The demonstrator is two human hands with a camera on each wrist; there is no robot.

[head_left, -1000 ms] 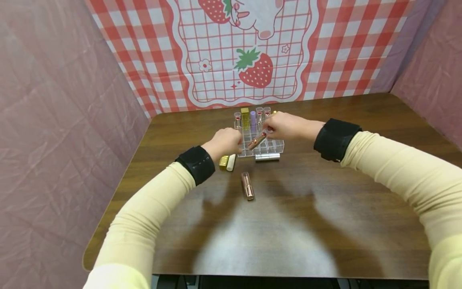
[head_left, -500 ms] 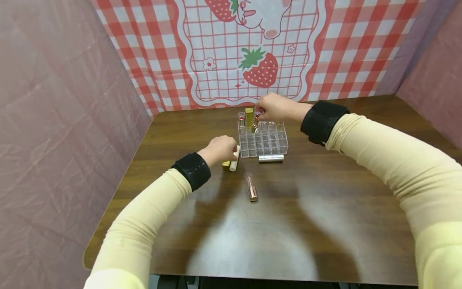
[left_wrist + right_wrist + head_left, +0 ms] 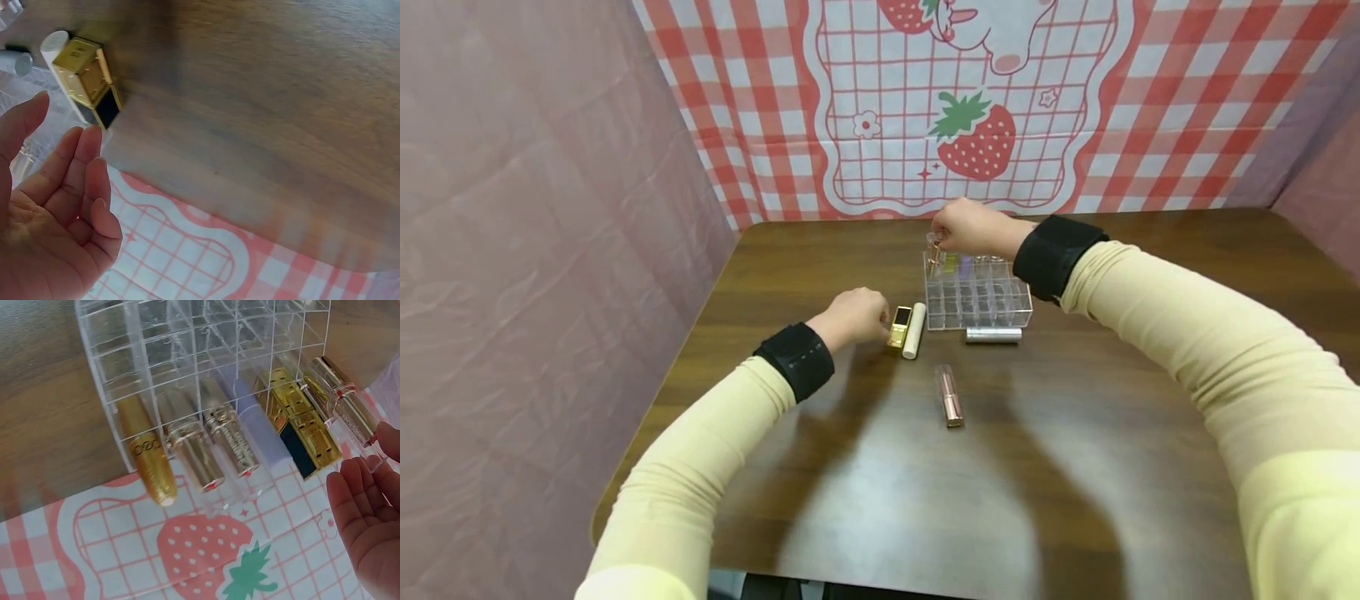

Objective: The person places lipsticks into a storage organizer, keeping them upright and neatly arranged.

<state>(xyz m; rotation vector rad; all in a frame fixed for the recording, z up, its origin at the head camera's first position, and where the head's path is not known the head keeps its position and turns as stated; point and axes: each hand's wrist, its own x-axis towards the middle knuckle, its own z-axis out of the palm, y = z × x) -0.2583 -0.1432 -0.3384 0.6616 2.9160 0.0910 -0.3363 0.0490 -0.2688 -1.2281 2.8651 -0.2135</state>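
The rose-gold lipstick [image 3: 353, 412] is a slim, shiny tube with a clear cap end. The right hand [image 3: 374, 531] pinches that end between thumb and fingertips, so the metallic body points away from the palm, toward the clear organizer [image 3: 978, 319] below the hand. The left hand [image 3: 55, 209] holds nothing, its thumb well apart from loosely bent fingers. Just beyond its fingertips lies a gold case [image 3: 84, 74] with a black panel; whether they touch, I cannot tell.
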